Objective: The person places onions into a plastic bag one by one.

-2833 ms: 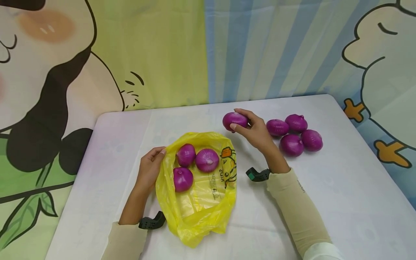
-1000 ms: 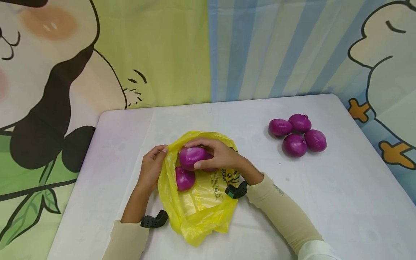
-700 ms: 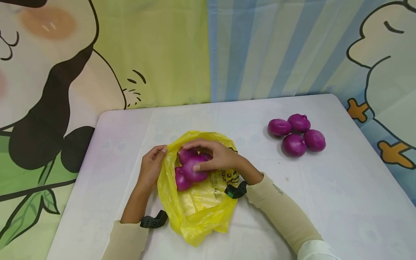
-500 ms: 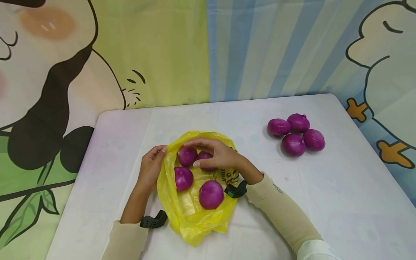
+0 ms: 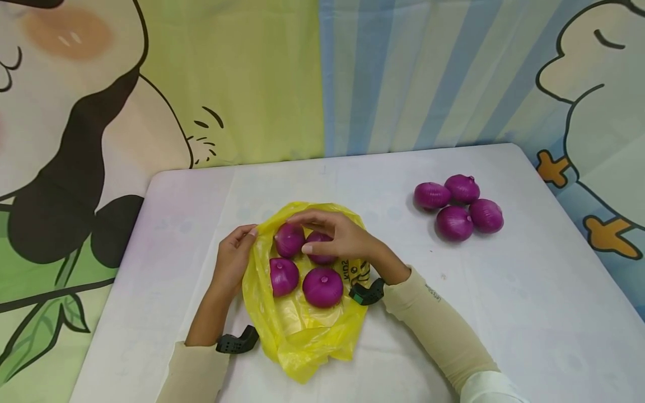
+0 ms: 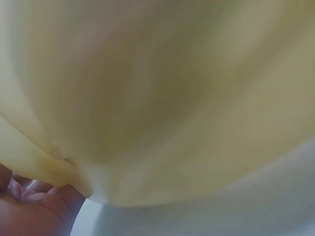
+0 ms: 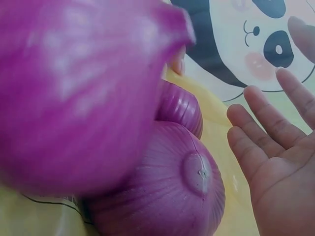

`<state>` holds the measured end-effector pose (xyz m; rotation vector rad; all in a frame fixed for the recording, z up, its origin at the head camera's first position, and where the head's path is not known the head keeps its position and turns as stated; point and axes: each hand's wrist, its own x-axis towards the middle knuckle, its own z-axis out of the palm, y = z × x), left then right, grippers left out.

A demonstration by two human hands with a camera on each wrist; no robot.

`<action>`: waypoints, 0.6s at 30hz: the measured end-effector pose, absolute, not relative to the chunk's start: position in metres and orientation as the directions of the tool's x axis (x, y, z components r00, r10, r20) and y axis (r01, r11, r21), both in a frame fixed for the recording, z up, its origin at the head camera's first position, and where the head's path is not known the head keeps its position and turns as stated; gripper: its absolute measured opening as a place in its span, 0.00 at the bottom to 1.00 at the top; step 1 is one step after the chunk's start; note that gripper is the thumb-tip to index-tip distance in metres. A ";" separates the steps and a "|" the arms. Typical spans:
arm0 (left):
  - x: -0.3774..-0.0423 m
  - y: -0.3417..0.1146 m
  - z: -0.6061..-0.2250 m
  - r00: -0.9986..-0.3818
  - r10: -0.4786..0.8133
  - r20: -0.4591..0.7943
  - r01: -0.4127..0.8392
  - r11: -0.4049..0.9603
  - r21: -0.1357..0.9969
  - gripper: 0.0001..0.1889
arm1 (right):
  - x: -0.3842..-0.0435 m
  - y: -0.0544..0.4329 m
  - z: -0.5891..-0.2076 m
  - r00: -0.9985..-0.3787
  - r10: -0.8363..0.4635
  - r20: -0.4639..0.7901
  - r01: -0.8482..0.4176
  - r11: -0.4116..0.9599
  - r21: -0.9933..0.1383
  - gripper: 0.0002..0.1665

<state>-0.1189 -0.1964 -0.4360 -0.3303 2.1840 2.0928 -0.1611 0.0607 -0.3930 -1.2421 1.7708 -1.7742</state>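
Note:
A yellow plastic bag (image 5: pixel 282 341) lies with its mouth spread, several red onions inside. My left hand (image 5: pixel 233 260) pinches the bag's left rim between thumb and fingers; the left wrist view is mostly blurred yellow plastic. Over the bag's far right part hovers my right hand (image 5: pixel 347 240), fingers apart and holding nothing. Beneath its thumb an onion (image 5: pixel 322 252) is partly covered. Nearer the front of the bag sits another onion (image 5: pixel 323 288), stem end up. In the right wrist view, one onion (image 7: pixel 83 93) looms close, while the right fingers (image 7: pixel 268 125) extend beside the onions.
On the white table (image 5: pixel 403 336), a cluster of several red onions (image 5: pixel 454 224) lies to the right of the bag. Printed cloth with cartoon animals hangs behind the table (image 5: pixel 252 84).
My right hand has brought an onion from the right into the bag and let it go. That onion rolled toward the bag's front, then back a little. The left hand stays at the rim.

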 end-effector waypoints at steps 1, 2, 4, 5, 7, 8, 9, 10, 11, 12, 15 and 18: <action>-0.119 -0.196 -0.436 -0.972 -0.088 -0.219 -0.223 0.035 0.974 0.21 | -0.160 0.061 -0.389 -0.562 -0.758 0.331 -0.331 -0.161 -0.930 0.28; -0.119 -0.196 -0.436 -0.972 -0.089 -0.219 -0.223 0.036 0.974 0.21 | -0.158 0.062 -0.386 -0.565 -0.756 0.331 -0.333 -0.158 -0.930 0.28; -0.119 -0.196 -0.436 -0.971 -0.090 -0.219 -0.223 0.039 0.974 0.21 | -0.155 0.063 -0.379 -0.569 -0.753 0.331 -0.331 -0.158 -0.930 0.28; -0.119 -0.196 -0.435 -0.971 -0.091 -0.219 -0.224 0.040 0.974 0.21 | -0.154 0.064 -0.376 -0.572 -0.751 0.331 -0.333 -0.156 -0.930 0.27; -0.118 -0.196 -0.435 -0.971 -0.093 -0.221 -0.226 0.042 0.973 0.21 | -0.154 0.066 -0.375 -0.575 -0.747 0.335 -0.334 -0.159 -0.929 0.27; -0.119 -0.196 -0.435 -0.971 -0.093 -0.222 -0.227 0.042 0.973 0.21 | -0.155 0.067 -0.376 -0.575 -0.745 0.339 -0.333 -0.166 -0.928 0.27; -0.119 -0.196 -0.435 -0.970 -0.094 -0.225 -0.230 0.042 0.972 0.21 | -0.156 0.067 -0.378 -0.575 -0.743 0.343 -0.331 -0.172 -0.928 0.27; -0.119 -0.196 -0.435 -0.969 -0.095 -0.228 -0.233 0.043 0.972 0.21 | -0.157 0.068 -0.381 -0.574 -0.742 0.346 -0.330 -0.177 -0.927 0.27; -0.119 -0.196 -0.435 -0.968 -0.096 -0.230 -0.235 0.043 0.971 0.21 | -0.159 0.069 -0.384 -0.575 -0.741 0.347 -0.329 -0.180 -0.927 0.27; -0.119 -0.196 -0.434 -0.968 -0.095 -0.233 -0.238 0.043 0.970 0.21 | -0.160 0.070 -0.387 -0.574 -0.741 0.349 -0.324 -0.186 -0.928 0.27; -0.118 -0.196 -0.434 -0.967 -0.092 -0.239 -0.244 0.042 0.969 0.21 | -0.164 0.073 -0.393 -0.573 -0.736 0.360 -0.326 -0.199 -0.924 0.27; -0.118 -0.195 -0.434 -0.967 -0.087 -0.240 -0.244 0.041 0.969 0.22 | -0.167 0.079 -0.395 -0.575 -0.722 0.385 -0.351 -0.208 -0.913 0.27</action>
